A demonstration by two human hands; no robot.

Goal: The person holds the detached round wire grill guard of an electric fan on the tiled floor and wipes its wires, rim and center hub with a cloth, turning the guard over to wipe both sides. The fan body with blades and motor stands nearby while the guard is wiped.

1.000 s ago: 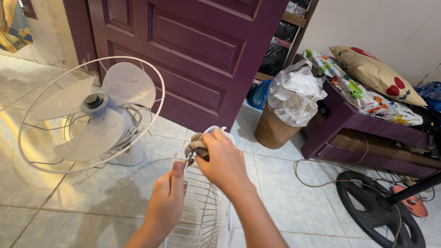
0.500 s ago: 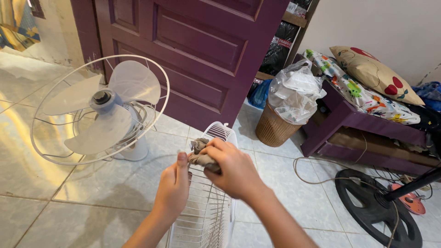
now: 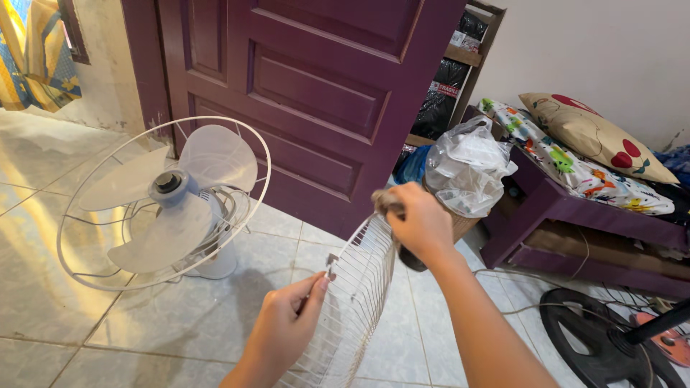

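Purple door point(image 3: 316, 93) at back, white fan w/ blades exposed point(image 3: 169, 205) on the tile floor point(image 3: 43, 244) to the left. Clear plastic bag point(image 3: 467, 165) stuffed in a basket, purple bench point(image 3: 575, 223) w/ cherry-print pillow point(image 3: 596, 136), black round fan base point(image 3: 596, 345) btm right.

The left hand point(image 3: 287, 327) pinches the rim of a white wire fan grille point(image 3: 352, 302) — the right hand point(image 3: 420, 223) presses a small cloth point(image 3: 384, 201) to its top edge. A white fan point(image 3: 172, 205), front guard off, stands on the tiled floor point(image 3: 180, 323) before a purple door point(image 3: 309, 93).

door point(image 3: 316, 93): purple | fan blades point(image 3: 172, 197): translucent white | fan grille point(image 3: 352, 302): white wire | pillow point(image 3: 596, 136): beige, red spots
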